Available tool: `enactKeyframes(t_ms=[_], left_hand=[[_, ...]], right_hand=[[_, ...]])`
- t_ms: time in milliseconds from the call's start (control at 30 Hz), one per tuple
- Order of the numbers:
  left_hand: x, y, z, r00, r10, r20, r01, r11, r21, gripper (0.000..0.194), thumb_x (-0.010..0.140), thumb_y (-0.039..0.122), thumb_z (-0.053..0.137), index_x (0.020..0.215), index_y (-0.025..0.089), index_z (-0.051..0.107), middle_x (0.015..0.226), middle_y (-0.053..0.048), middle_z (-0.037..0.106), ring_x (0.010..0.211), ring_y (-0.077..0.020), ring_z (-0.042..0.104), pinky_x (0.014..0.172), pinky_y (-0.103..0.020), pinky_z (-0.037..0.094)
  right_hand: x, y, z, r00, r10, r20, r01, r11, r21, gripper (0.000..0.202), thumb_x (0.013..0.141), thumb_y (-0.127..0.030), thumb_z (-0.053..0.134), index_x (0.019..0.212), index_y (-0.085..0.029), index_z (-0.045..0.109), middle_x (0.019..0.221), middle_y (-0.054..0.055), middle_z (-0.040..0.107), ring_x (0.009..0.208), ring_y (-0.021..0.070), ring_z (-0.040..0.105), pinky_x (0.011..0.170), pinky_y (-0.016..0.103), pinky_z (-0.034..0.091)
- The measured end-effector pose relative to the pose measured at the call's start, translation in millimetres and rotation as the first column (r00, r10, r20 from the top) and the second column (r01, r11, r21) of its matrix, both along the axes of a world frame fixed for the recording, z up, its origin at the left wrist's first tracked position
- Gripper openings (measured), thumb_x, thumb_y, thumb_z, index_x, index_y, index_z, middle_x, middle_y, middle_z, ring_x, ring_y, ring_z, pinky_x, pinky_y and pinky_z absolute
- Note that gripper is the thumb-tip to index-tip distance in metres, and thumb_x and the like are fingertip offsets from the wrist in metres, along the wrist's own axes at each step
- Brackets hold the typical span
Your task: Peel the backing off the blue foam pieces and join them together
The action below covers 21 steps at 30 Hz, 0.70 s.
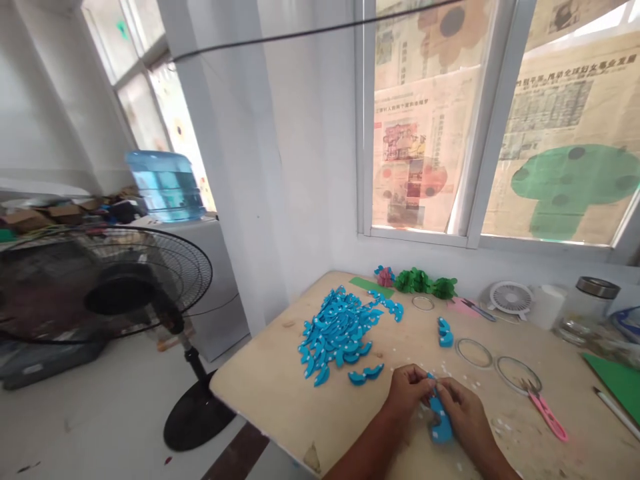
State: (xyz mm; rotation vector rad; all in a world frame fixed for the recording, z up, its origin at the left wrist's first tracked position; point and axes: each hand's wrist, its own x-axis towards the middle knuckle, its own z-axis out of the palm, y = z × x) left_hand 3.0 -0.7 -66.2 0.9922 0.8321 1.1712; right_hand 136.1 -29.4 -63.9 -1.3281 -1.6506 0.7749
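My left hand [409, 388] pinches the upper end of a curved blue paper piece [441, 427] with white squares on it. From the other side, my right hand [461, 403] is closed on the same piece, thumb and fingertips meeting those of the left. The piece's lower end hangs toward me, just above the table. To the left lies a large heap of similar blue pieces [337, 327]. A small blue group [367, 375] rests beside my left hand, and a short blue stack [445, 332] lies beyond my right hand.
On the wooden table [280, 400] are metal rings [474, 353], pink-handled scissors [550, 417], green paper clusters [419, 280], a small white fan [511, 298], a glass jar [587, 310] and a green sheet [613, 383]. A black standing fan [125, 287] is left of the table.
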Motion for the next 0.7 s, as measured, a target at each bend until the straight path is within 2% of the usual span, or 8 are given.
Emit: enactKeyframes(t_ms=[267,467,700], left_hand=[[0.9,8.5,-3.9,0.999,0.022,0.041,-0.019,0.998,-0.059,0.045,0.037,0.045,0.079,0.055,0.014,0.053,0.045,0.001,0.056,0.035,-0.0083,0.044,0.041,-0.023,0.036],[0.3,8.1,2.1,0.998,-0.035,0.052,0.039,0.997,-0.074,0.046,0.044,0.052,0.074,0.056,0.013,0.053,0.046,0.000,0.056,0.036,-0.0085,0.045,0.043,-0.024,0.037],[2.1,4.0,5.4,0.998,-0.049,0.035,0.050,0.998,-0.044,0.042,0.045,0.048,0.074,0.056,0.014,0.052,0.044,0.001,0.054,0.035,-0.0078,0.044,0.041,-0.023,0.033]], right_hand=[[-1.5,11.0,-1.8,0.999,0.016,-0.040,-0.015,0.999,0.029,0.042,0.075,-0.052,0.046,0.062,-0.015,0.061,0.061,0.005,0.063,0.061,0.0204,0.057,0.058,0.028,0.044],[0.4,12.4,4.9,0.999,0.051,-0.009,-0.051,0.998,0.033,0.041,0.075,-0.050,0.045,0.061,-0.015,0.060,0.060,0.005,0.062,0.060,0.0189,0.055,0.057,0.026,0.043],[-1.0,1.5,6.2,1.000,-0.021,-0.011,0.022,0.999,0.039,0.045,0.071,-0.055,0.046,0.058,-0.015,0.060,0.057,0.004,0.061,0.058,0.0192,0.055,0.056,0.027,0.043]])
